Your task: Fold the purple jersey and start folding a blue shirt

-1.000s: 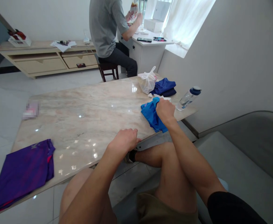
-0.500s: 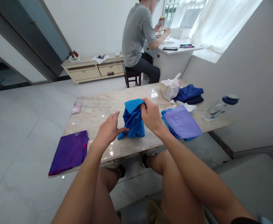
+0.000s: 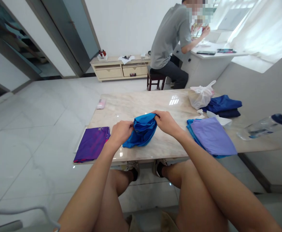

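Note:
A bunched bright blue garment [image 3: 141, 132] sits on the marble table [image 3: 141, 103], held up between both my hands. My left hand [image 3: 121, 130] grips its left edge with closed fingers. My right hand [image 3: 164, 122] pinches its upper right edge. A folded lilac garment [image 3: 212, 136] lies on another blue one to the right of my right hand. A flat purple garment [image 3: 92, 143] lies at the table's near left corner, beside my left hand.
A white plastic bag [image 3: 201, 96], a dark blue folded pile [image 3: 222, 105] and a lying water bottle [image 3: 264, 127] occupy the table's right side. A small pink item [image 3: 101, 103] lies far left. Another person [image 3: 171, 45] sits at a white desk behind. My knees are under the table.
My right hand took the blue garment off the right-hand pile and brought it to the table's middle, uncovering the lilac one. My left hand has closed on the garment's left edge.

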### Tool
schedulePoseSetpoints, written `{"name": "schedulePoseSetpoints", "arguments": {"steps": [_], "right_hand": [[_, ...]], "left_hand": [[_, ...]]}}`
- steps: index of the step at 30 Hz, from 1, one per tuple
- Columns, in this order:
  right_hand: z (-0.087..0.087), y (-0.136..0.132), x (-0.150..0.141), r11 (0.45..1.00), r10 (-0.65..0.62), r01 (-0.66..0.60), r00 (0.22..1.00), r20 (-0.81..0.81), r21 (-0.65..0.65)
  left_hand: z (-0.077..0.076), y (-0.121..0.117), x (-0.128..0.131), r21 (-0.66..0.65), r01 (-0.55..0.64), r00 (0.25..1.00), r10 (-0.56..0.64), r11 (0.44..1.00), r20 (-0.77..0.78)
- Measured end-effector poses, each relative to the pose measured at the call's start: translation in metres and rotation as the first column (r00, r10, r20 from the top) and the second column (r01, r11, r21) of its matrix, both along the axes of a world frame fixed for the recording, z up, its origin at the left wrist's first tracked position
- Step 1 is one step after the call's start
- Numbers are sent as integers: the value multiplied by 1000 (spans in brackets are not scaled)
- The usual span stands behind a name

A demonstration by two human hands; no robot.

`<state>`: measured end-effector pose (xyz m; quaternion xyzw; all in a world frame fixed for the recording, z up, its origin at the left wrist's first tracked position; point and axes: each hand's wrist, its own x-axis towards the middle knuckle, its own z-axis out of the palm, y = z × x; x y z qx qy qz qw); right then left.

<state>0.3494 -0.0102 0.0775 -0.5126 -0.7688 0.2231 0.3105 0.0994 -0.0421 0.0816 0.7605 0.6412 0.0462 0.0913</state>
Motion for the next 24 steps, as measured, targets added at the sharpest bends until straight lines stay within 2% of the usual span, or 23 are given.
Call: {"name": "schedulePoseSetpoints", "arguments": {"steps": [7,9,11,13,14,16,18,19,21,22,24], "right_hand": [[-17,20,16,988,-155,154,984,-87,-15],[-19,25,26,965,-260,262,952,-163,-10],[-19,30,42,901,-414,433,865,-283,5],[-20,36,63,797,-555,604,715,-425,-25],[-20,38,74,742,-606,667,627,-489,-64],[-22,40,96,664,-663,731,481,-574,-155],[-28,39,115,642,-687,737,430,-586,-213],[-32,38,123,651,-696,722,447,-561,-233],[-42,35,133,698,-702,664,558,-442,-269],[-48,34,136,727,-685,631,637,-352,-273],[-59,33,134,797,-592,555,796,-127,-237]], "left_hand": [[-3,3,-16,-4,-89,995,89,996,39],[-3,4,-26,39,-171,982,168,984,86],[-3,7,-41,109,-299,939,272,948,208],[-5,9,-61,167,-435,846,338,885,412],[-6,11,-71,178,-500,773,344,847,533],[-10,14,-90,140,-610,575,314,780,755],[-15,17,-104,28,-656,346,268,754,899],[-18,18,-108,-32,-653,244,250,757,937],[-23,21,-110,-115,-616,100,222,779,970],[-26,23,-109,-135,-596,58,211,792,976],[-32,26,-101,-138,-568,31,189,812,982]]}}
